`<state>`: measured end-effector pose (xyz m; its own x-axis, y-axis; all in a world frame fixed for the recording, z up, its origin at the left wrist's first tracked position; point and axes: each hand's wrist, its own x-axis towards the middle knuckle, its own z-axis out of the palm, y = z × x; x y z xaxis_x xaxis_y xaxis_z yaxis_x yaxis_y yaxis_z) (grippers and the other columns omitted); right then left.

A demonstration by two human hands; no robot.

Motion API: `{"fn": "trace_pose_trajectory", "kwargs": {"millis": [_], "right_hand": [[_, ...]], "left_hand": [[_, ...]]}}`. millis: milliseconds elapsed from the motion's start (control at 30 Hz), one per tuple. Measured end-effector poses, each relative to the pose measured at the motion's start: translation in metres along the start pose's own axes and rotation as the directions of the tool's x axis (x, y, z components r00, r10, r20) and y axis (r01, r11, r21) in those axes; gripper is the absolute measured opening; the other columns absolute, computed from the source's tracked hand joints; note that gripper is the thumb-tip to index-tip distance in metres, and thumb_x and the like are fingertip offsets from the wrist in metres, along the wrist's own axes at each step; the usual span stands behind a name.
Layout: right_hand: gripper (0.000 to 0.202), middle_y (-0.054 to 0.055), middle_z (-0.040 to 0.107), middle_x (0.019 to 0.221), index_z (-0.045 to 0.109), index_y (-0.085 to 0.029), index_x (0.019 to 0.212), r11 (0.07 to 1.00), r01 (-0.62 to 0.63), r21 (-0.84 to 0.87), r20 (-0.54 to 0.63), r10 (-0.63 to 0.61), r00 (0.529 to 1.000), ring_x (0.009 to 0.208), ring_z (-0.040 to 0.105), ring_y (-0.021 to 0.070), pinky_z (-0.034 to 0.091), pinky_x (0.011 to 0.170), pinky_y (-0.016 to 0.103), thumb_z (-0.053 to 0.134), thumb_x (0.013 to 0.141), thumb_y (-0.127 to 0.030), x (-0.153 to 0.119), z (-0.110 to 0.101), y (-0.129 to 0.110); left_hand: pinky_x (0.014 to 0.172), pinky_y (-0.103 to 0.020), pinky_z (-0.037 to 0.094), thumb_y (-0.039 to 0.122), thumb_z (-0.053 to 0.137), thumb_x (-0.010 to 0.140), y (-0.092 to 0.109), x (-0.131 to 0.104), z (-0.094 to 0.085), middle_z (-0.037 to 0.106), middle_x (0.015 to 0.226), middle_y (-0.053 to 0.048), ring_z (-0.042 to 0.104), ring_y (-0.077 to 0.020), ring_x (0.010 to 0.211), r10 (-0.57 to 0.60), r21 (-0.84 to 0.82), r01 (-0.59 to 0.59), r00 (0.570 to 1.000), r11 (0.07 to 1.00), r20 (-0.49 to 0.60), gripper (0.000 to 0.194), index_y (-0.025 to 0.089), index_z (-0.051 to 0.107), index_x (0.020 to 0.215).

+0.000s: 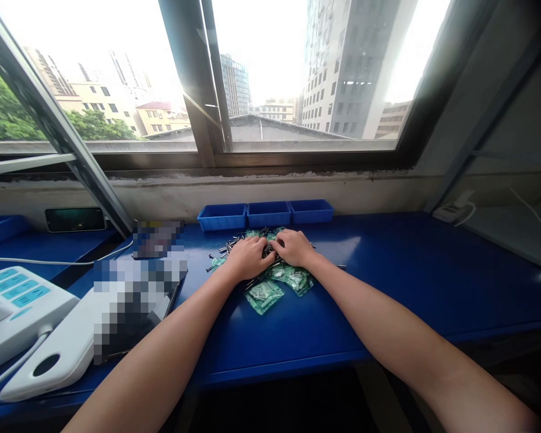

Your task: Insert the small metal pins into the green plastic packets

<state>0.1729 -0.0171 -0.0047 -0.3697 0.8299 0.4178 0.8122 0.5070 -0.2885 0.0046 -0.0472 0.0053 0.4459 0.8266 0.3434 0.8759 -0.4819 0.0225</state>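
Observation:
A pile of dark screws point(228, 246) mixed with small green-tinted plastic packets lies on the blue table point(388, 264). My left hand point(252, 257) rests on the left part of the pile, its fingers curled over the pieces. Close beside it on the right, my right hand point(292, 246) bends its fingers down into the same pile. What the fingertips of either hand touch is too small and hidden to make out. Nearer to me lie a green packet point(264, 296) and, right of it, more packets point(293, 277) overlapping each other.
Three blue bins point(268, 214) stand in a row behind the pile, against the wall. At the left are a white power strip point(22, 307), a white device point(58, 343), a phone point(74, 219) and a cable. A metal frame rises there.

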Motion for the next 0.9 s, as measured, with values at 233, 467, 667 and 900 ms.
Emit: {"fn": "trace_pose_trajectory", "kwargs": {"millis": [233, 467, 667, 900], "right_hand": [[0.043, 0.004, 0.059, 0.069, 0.054, -0.019, 0.061, 1.000, -0.001, 0.004, -0.085, 0.001, 0.996, 0.065, 0.052, 0.0150, 0.027, 0.056, 0.027, 0.039, 0.095, -0.042, 0.000, -0.001, -0.001], [0.046, 0.004, 0.058, 0.068, 0.056, -0.019, 0.063, 0.991, -0.022, 0.131, -0.165, 0.044, 0.985, 0.066, 0.054, 0.0147, 0.036, 0.063, 0.026, 0.041, 0.093, -0.050, 0.003, -0.003, 0.016], [0.051, 0.008, 0.058, 0.127, 0.065, -0.024, 0.113, 0.986, -0.087, 0.139, 0.061, 0.079, 0.995, 0.122, 0.045, 0.0291, 0.034, 0.099, 0.042, 0.038, 0.090, -0.060, -0.002, -0.011, 0.017], [0.090, 0.004, 0.007, 0.157, 0.024, -0.028, 0.148, 0.970, -0.237, 0.050, 0.347, 0.205, 0.915, 0.143, -0.003, 0.0353, 0.007, 0.110, 0.060, 0.035, 0.076, -0.081, -0.009, -0.038, 0.024]], "left_hand": [[0.066, -0.032, 0.043, 0.042, 0.037, 0.092, 0.001, 0.001, -0.002, 0.066, 0.082, -0.007, 0.064, -0.0250, 0.078, -0.053, -0.083, 0.049, 0.997, 0.995, -0.053, 0.028, 0.020, 0.051, 0.102], [0.071, -0.030, 0.045, 0.039, 0.037, 0.092, -0.020, 0.000, -0.007, 0.068, 0.094, -0.006, 0.063, -0.0228, 0.090, -0.084, -0.215, 0.068, 0.994, 0.974, -0.065, 0.031, 0.023, 0.058, 0.108], [0.096, -0.042, 0.040, 0.054, 0.033, 0.089, -0.028, -0.006, -0.010, 0.058, 0.121, -0.012, 0.051, -0.0301, 0.116, -0.170, -0.044, 0.177, 0.977, 0.983, 0.126, 0.049, 0.024, 0.063, 0.114], [0.109, -0.056, 0.017, 0.082, 0.022, 0.075, -0.025, -0.011, -0.005, 0.018, 0.154, -0.016, 0.012, -0.0405, 0.141, -0.355, -0.023, 0.382, 0.877, 0.924, 0.325, 0.092, 0.024, 0.027, 0.147]]}}
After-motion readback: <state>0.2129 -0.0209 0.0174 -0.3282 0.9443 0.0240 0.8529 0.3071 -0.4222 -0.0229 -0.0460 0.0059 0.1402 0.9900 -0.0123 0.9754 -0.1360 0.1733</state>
